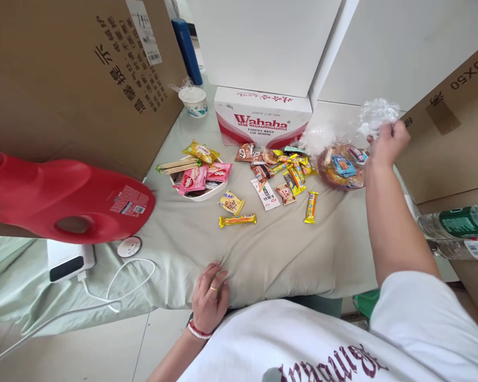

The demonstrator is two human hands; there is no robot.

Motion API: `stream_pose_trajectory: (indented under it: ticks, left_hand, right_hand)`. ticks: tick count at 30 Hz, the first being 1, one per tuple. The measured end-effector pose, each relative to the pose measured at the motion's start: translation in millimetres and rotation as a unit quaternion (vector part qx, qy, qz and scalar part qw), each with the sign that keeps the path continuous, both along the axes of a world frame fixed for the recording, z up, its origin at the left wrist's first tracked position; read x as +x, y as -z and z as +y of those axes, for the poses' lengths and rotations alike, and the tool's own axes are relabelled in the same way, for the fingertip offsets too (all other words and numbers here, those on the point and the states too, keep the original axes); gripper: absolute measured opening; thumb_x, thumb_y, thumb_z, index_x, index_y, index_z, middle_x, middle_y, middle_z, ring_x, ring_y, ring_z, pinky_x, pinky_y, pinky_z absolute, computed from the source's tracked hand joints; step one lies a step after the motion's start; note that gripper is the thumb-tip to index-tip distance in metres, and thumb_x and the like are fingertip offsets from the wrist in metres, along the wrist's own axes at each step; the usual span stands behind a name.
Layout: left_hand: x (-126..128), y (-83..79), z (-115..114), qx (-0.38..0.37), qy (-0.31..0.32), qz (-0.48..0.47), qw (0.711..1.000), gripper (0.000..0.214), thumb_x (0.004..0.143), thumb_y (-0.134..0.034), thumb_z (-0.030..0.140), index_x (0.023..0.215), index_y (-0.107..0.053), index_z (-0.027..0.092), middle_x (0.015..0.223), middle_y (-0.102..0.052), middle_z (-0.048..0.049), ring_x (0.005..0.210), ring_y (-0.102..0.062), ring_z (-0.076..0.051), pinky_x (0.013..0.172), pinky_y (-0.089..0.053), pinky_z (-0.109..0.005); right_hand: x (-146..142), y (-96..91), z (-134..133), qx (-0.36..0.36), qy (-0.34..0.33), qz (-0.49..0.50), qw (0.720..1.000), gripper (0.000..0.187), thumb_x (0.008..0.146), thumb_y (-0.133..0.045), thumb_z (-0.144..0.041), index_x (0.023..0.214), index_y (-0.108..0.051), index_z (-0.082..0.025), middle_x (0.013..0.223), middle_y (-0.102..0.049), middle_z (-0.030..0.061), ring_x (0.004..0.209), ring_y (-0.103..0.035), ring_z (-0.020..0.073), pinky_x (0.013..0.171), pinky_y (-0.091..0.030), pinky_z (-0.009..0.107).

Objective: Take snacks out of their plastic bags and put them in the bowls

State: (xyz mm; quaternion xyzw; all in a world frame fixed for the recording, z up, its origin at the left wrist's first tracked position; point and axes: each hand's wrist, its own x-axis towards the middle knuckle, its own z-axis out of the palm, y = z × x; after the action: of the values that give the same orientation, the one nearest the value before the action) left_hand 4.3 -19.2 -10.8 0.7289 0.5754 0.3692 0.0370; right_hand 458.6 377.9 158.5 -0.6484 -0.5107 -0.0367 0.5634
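Note:
My right hand (390,140) is closed on a crumpled clear plastic wrap (376,114), raised at the back right of the table. Just left of that hand sits a round container of packaged snacks (342,165). My left hand (210,294) rests on the cloth at the table's front edge, fingers loosely stretched and nothing in them. Loose snack packets (281,170) lie in a pile at the middle. In front of them are a yellow cookie packet (231,202) and two yellow snack bars, one of them (238,220) lying sideways. A white dish (209,193) at the left holds pink packets and wafer sticks.
Behind the snacks stand a Wahaha water box (263,119) and a paper cup (194,102). A red jug (71,196), a white power bank (69,260) and its cable are at the left. Large cardboard boxes flank both sides; bottles (458,222) lie at the right.

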Motion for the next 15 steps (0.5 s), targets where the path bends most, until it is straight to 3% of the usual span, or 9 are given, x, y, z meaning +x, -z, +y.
stream_pose_trajectory:
  ticks: [2, 4, 6, 8, 10, 12, 15]
  left_hand:
    - [2.0, -6.4, 3.4, -0.006, -0.026, -0.069, 0.997, 0.026, 0.093, -0.056, 0.009, 0.114, -0.062, 0.022, 0.116, -0.063, -0.0105, 0.127, -0.061, -0.03, 0.101, -0.054, -0.049]
    - [8.1, -15.4, 11.7, -0.032, -0.019, -0.138, 0.99, 0.024, 0.096, -0.055, 0.013, 0.116, -0.062, 0.024, 0.118, -0.062, -0.0098, 0.121, -0.063, -0.026, 0.1, -0.056, -0.048]
    - [19.9, -25.2, 26.8, -0.088, 0.018, -0.222, 0.971, 0.024, 0.1, -0.053, 0.022, 0.122, -0.061, 0.025, 0.125, -0.061, -0.0104, 0.118, -0.064, -0.023, 0.096, -0.059, -0.042]
    - [36.9, -32.5, 48.7, -0.154, 0.063, -0.342, 0.925, 0.034, 0.102, -0.052, 0.036, 0.135, -0.055, 0.025, 0.139, -0.055, -0.0143, 0.129, -0.06, -0.025, 0.098, -0.059, -0.042]
    - [56.3, -35.9, 74.3, -0.227, 0.103, -0.431, 0.867, 0.055, 0.098, -0.058, 0.049, 0.146, -0.045, 0.027, 0.152, -0.049, -0.0156, 0.143, -0.05, -0.027, 0.11, -0.052, -0.047]
    - [74.9, -37.0, 98.1, -0.303, 0.136, -0.465, 0.821, 0.071, 0.086, -0.073, 0.055, 0.145, -0.048, 0.027, 0.154, -0.05, -0.015, 0.148, -0.046, -0.029, 0.115, -0.047, -0.049]
    - [95.5, -37.4, 120.8, -0.384, 0.127, -0.509, 0.76, 0.067, 0.068, -0.087, 0.055, 0.12, -0.065, 0.019, 0.125, -0.071, -0.0143, 0.123, -0.067, -0.03, 0.102, -0.054, -0.045]
  right_hand:
    - [-20.8, 7.8, -58.7, 0.045, -0.062, 0.192, 0.978, 0.027, 0.099, -0.046, -0.027, 0.108, -0.066, -0.011, 0.109, -0.071, 0.0167, 0.078, -0.064, 0.0132, 0.065, -0.049, 0.028]
    - [-50.5, 25.5, -125.0, 0.05, -0.135, 0.328, 0.934, 0.027, 0.091, -0.062, -0.035, 0.109, -0.067, -0.017, 0.109, -0.071, 0.0127, 0.082, -0.067, 0.0175, 0.061, -0.051, 0.029]
    - [-82.7, 48.6, -188.2, -0.035, -0.204, 0.427, 0.88, 0.03, 0.081, -0.074, -0.04, 0.104, -0.07, -0.021, 0.108, -0.072, 0.0077, 0.089, -0.069, 0.0195, 0.065, -0.054, 0.029]
    - [-111.9, 71.0, -239.3, -0.128, -0.228, 0.499, 0.826, 0.03, 0.075, -0.082, -0.04, 0.097, -0.072, -0.022, 0.101, -0.074, 0.0042, 0.086, -0.069, 0.0183, 0.067, -0.057, 0.029]
    - [-135.0, 88.5, -273.8, -0.212, -0.236, 0.548, 0.774, 0.03, 0.071, -0.085, -0.039, 0.093, -0.073, -0.023, 0.094, -0.075, 0.0031, 0.08, -0.069, 0.0173, 0.066, -0.058, 0.029]
    - [-150.5, 99.6, -292.7, -0.275, -0.249, 0.584, 0.722, 0.033, 0.068, -0.088, -0.038, 0.094, -0.074, -0.023, 0.094, -0.076, 0.0034, 0.077, -0.069, 0.0177, 0.066, -0.06, 0.031]
    - [-158.1, 107.2, -301.8, -0.321, -0.265, 0.608, 0.676, 0.039, 0.063, -0.091, -0.039, 0.094, -0.074, -0.023, 0.094, -0.076, 0.0031, 0.074, -0.069, 0.0176, 0.065, -0.062, 0.034]
